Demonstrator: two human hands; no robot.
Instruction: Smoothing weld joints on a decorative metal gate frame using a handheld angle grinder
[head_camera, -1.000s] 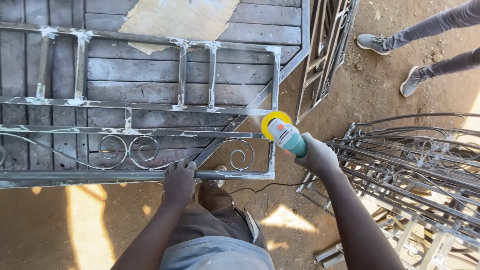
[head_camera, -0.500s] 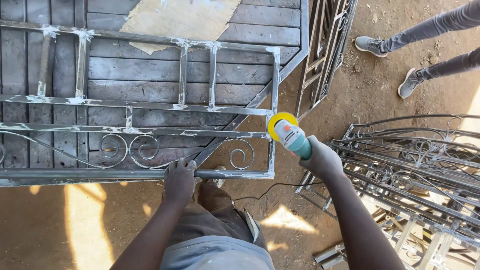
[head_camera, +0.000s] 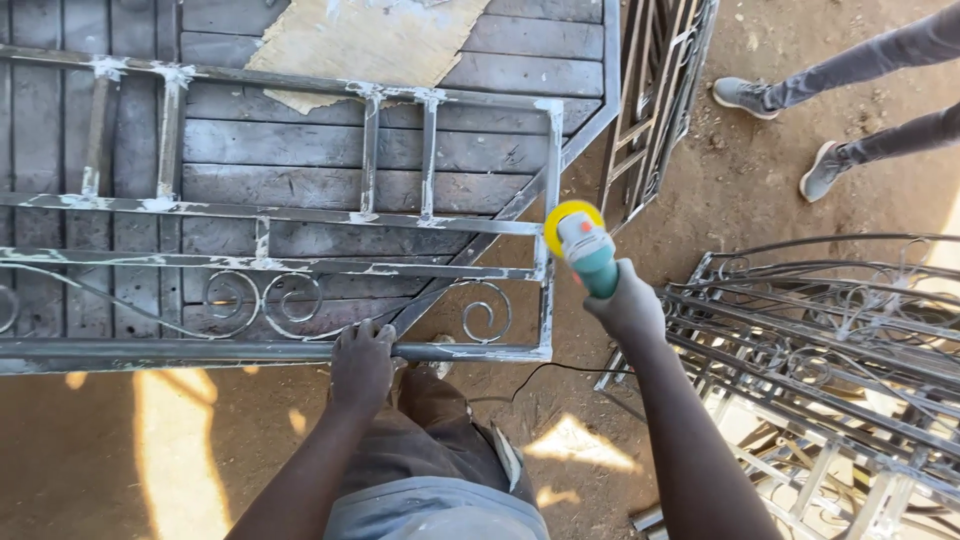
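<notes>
A metal window grille (head_camera: 300, 215) with scroll shapes and white filler at its joints lies flat on a wooden workbench (head_camera: 300, 150). My left hand (head_camera: 362, 365) presses on the grille's near bottom bar. My right hand (head_camera: 628, 305) grips a teal angle grinder (head_camera: 588, 255). Its yellow disc (head_camera: 570, 222) touches the grille's right upright bar.
A stack of dark scrolled metal grilles (head_camera: 830, 350) lies on the dirt at right. Another metal frame (head_camera: 655, 90) leans beside the bench. Another person's legs and grey shoes (head_camera: 780, 110) stand at the top right. A plywood sheet (head_camera: 360, 45) lies on the bench. A black cable (head_camera: 540, 375) runs below the grille.
The grinder and my right hand shifted slightly along the right upright bar. My left hand stayed on the bottom bar.
</notes>
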